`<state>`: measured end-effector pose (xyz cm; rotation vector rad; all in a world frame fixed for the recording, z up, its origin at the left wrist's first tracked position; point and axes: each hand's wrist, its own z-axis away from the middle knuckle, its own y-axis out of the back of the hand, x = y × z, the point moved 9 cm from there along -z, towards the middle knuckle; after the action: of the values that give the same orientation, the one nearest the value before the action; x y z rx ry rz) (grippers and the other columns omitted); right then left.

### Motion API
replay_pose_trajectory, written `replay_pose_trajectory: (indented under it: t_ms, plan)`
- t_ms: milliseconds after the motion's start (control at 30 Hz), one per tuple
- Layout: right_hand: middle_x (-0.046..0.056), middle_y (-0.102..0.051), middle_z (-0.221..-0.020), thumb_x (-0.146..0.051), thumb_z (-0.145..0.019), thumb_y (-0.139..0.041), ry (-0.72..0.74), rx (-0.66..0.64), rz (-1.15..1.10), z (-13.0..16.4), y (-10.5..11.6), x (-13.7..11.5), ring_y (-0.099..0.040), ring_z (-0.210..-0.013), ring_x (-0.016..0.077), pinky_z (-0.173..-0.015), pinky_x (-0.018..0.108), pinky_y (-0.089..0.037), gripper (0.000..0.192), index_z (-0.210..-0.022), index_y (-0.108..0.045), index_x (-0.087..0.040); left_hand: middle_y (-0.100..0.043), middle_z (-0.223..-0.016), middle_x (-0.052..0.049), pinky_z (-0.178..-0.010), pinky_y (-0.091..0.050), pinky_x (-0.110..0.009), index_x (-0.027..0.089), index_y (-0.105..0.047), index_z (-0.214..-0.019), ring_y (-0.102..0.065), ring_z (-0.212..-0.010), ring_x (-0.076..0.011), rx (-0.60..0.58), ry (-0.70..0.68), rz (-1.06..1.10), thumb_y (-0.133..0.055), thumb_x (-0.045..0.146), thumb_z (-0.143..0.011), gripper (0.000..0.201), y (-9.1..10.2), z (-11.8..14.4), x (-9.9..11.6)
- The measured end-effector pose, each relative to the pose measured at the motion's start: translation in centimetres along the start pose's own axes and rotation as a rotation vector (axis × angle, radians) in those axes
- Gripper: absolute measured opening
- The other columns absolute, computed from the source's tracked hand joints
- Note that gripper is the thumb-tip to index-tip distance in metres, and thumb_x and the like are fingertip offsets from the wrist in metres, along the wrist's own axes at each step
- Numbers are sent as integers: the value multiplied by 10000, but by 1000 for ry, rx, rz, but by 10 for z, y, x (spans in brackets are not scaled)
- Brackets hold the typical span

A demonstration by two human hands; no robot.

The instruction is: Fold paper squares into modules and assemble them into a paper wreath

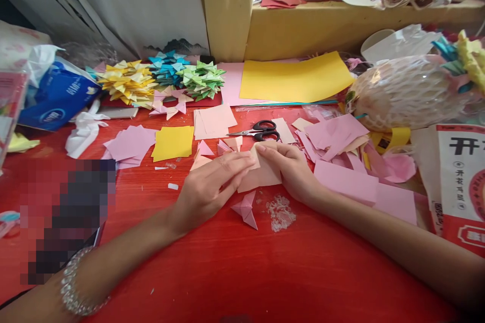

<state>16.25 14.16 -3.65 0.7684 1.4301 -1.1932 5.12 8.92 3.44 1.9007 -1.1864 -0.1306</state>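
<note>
Between my hands is a pale peach sheet of paper [261,176], its upper left corner folded over. My left hand [214,181] pinches that folded corner with its fingertips. At the top edge, the thumb and fingers of my right hand [293,166] grip the same sheet. A folded pink paper piece [246,209] lies on the table just below it, beside a small heap of clear scraps [281,213]. Black-handled scissors [261,130] rest right behind the paper, near small pink folded pieces [205,148].
Pink squares [131,145], yellow squares [174,142] and peach squares [214,121] lie on the red table [227,272]. Behind stand yellow [127,82], blue [169,68] and green [202,79] folded-paper stacks. Pink sheets [344,176] and a printed bag [460,176] are on the right, a tissue pack [56,93] left.
</note>
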Motion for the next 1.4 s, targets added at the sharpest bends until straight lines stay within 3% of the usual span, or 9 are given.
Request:
replay_pose_trajectory:
  t_ms: [133, 333, 733, 1033, 1267, 1400]
  plan:
    - [1, -603, -729, -388, -827, -574, -18, 2, 30, 0, 1, 1, -531, -610, 85, -536, 191, -403, 243, -763, -629, -160, -635, -1167, -59, -973, -495, -320, 172, -507, -1206, -551, -1141, -158, -48, -183, -5, -533, 36, -822, 408, -2, 2, 5]
    - [-8, -574, -706, -354, -855, -535, 17, -55, 63, 0, -5, -5, -499, -599, 77, -545, 187, -395, 243, -726, -611, -162, -627, -1172, -94, -1019, -460, -307, 119, -516, -1197, -531, -1162, -160, -68, -207, -23, -561, -6, -789, 429, -4, 2, 4]
    - [2, -646, -783, -344, -829, -575, 19, -35, 61, -2, -2, -2, -571, -678, 103, -582, 203, -437, 181, -842, -672, -192, -644, -1111, -102, -979, -483, -288, 102, -554, -1137, -551, -1127, -166, -98, -202, -4, -555, -25, -774, 384, -7, 2, 4]
    - [8, -690, -778, -285, -798, -617, -24, -38, 0, -3, -1, 2, -604, -645, 100, -571, 201, -454, 125, -806, -679, -176, -650, -1088, -117, -961, -493, -293, 95, -566, -1109, -561, -1108, -166, -82, -207, -22, -535, -18, -790, 340, -5, -1, 7]
    - [17, -694, -827, -318, -782, -641, 9, -101, 58, -1, -8, -4, -632, -728, 127, -605, 215, -475, 168, -871, -668, -177, -663, -1066, -101, -922, -511, -306, 117, -567, -1106, -583, -1074, -177, -48, -167, -26, -558, 14, -781, 341, -2, -2, 5]
    - [43, -687, -949, -331, -814, -597, 22, -152, 91, -1, -12, -5, -638, -854, 159, -644, 234, -488, 264, -1027, -629, -178, -664, -1056, -92, -911, -507, -316, 122, -561, -1100, -591, -1056, -172, -50, -89, 5, -541, 37, -802, 311, -2, -3, -1]
